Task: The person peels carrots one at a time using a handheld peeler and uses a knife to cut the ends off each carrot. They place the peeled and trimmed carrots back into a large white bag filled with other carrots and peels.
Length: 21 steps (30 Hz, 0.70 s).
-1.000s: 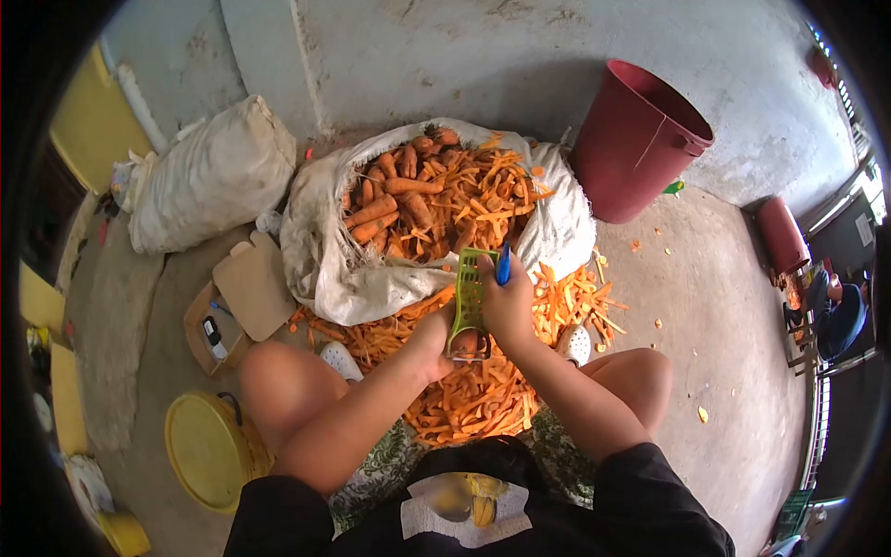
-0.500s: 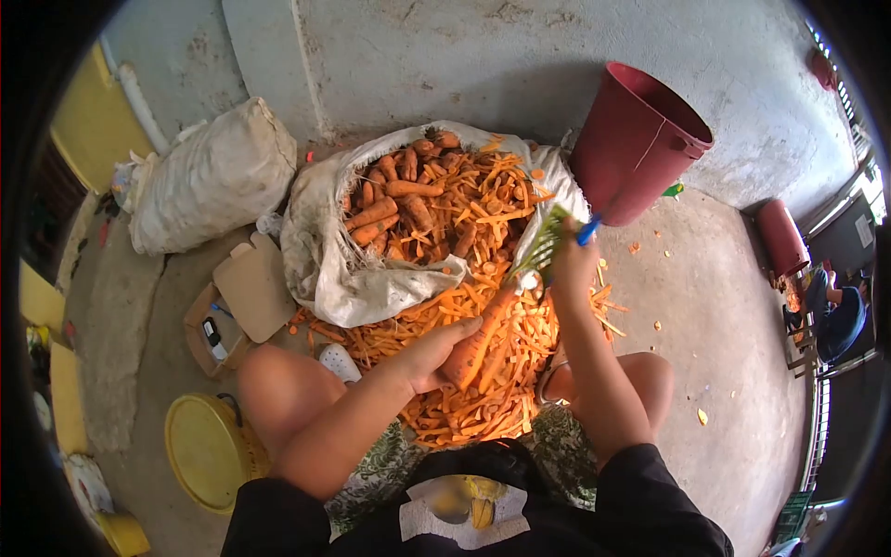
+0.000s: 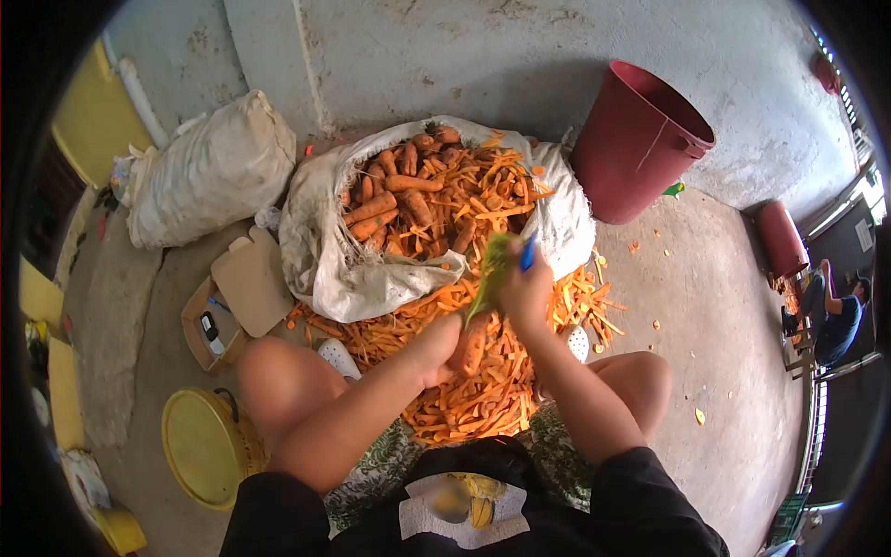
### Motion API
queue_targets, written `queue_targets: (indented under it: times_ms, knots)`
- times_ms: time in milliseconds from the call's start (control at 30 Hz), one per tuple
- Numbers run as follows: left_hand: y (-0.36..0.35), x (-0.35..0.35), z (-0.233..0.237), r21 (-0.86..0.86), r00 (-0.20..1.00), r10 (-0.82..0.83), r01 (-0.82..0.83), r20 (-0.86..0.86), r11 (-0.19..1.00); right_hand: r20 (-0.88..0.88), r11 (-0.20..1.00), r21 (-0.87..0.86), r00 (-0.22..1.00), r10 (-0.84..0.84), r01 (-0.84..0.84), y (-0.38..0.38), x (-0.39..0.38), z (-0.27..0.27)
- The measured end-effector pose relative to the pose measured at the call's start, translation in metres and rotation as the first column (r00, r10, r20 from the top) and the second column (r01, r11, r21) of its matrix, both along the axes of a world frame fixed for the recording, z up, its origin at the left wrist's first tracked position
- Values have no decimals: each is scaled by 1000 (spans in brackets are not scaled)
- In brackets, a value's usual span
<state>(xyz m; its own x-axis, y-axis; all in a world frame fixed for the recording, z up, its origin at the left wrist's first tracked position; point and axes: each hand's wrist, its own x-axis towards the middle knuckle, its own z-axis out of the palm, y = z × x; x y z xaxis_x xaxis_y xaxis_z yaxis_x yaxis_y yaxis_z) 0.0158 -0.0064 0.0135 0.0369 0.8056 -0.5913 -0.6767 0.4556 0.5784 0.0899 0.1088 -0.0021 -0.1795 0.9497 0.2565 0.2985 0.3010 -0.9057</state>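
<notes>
A carrot [image 3: 471, 351], thick and orange, is gripped near its lower end by my left hand [image 3: 438, 351], whose fingers are wrapped around it. My right hand [image 3: 526, 295] is closed on a green, blade-like tool [image 3: 490, 274] with a blue part [image 3: 528, 252] showing above the fist. The tool is blurred, and its lower tip overlaps the carrot's upper end. Beneath both hands spreads a heap of orange carrot strips [image 3: 469, 408]. Just beyond, an opened white sack [image 3: 339, 292] holds whole carrots [image 3: 408, 183] and more strips.
A tall red bin [image 3: 626, 158] stands by the wall at the back right. To the left are a full white sack [image 3: 218, 172], an opened cardboard box [image 3: 252, 283] and a yellow lidded bucket [image 3: 200, 450]. Another person [image 3: 837, 320] sits at the far right.
My right hand and the tool have moved down and left, closer to my left hand. The carrot has tilted more upright and looks shorter from here. The person at far right has straightened up.
</notes>
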Motion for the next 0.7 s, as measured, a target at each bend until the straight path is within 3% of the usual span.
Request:
queue_targets:
  times_ms: [133, 200, 267, 300, 333, 367, 433, 467, 500, 567, 633, 700]
  knots:
    - [-10, 8, -11, 33, 991, -137, 136, 5, 990, 28, 945, -15, 945, -326, 326, 102, 38, -17]
    - [-10, 5, -6, 44, 996, -80, 78, 40, 996, 8, 922, -41, 923, -385, 385, 107, 41, -16]
    - [-7, -2, -7, 33, 992, 29, -33, 127, 999, -232, 985, -57, 957, -174, 166, 82, 31, 6]
    - [-5, -5, -7, 37, 991, 32, -37, 131, 999, -331, 982, -173, 935, -130, 75, 62, 21, 18]
    - [-4, -7, -7, 30, 986, 68, -73, 151, 997, -310, 962, -272, 943, -122, 35, 37, 12, 36]
    - [-3, -8, -7, 19, 981, 103, -107, 167, 994, -311, 965, -242, 950, 19, -98, 24, 10, 33]
    - [0, -10, -18, 6, 985, 120, -121, 128, 993, -202, 939, -293, 971, 126, -183, -9, 3, 42]
    - [0, -9, -16, 71, 974, 110, -126, 196, 989, -247, 930, -258, 949, 197, -261, -12, 0, 25]
    - [1, -8, -14, 135, 960, 96, -135, 263, 982, -233, 937, -238, 951, 201, -257, -19, -3, 19]
    - [3, -6, -15, 97, 953, 129, -161, 274, 982, -61, 970, -127, 978, 202, -208, -29, -3, 15]
    - [3, -9, -21, 59, 944, 168, -192, 284, 980, -79, 973, -147, 983, 166, -176, -27, -5, 14]
    - [3, -16, -29, 131, 979, -45, 19, 200, 991, -101, 978, -195, 993, 56, -75, -13, -4, 11]
